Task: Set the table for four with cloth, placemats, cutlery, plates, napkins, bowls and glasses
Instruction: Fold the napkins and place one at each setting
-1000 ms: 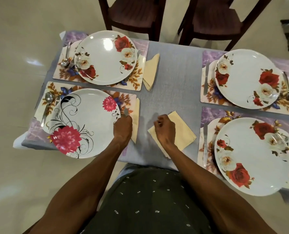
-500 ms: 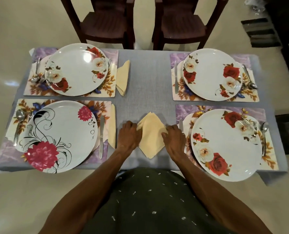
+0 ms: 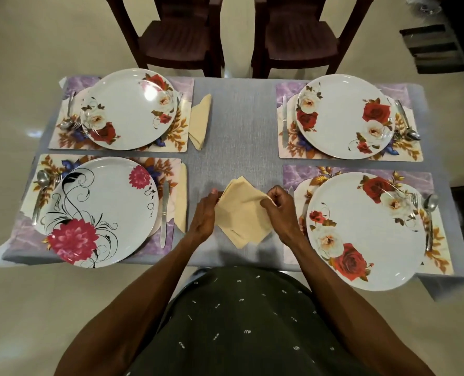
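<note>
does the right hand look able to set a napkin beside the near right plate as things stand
Probably yes. The right hand already pinches the napkin just beside the near right plate, and only bare cloth and a knife lie between.

Pale yellow folded cloth napkin [image 3: 243, 215] lying on grey woven tablecloth [image 3: 239, 126]; near-left round plate [image 3: 100, 210] showing pink flowers with black swirls, other plates showing red-and-white roses.
</note>
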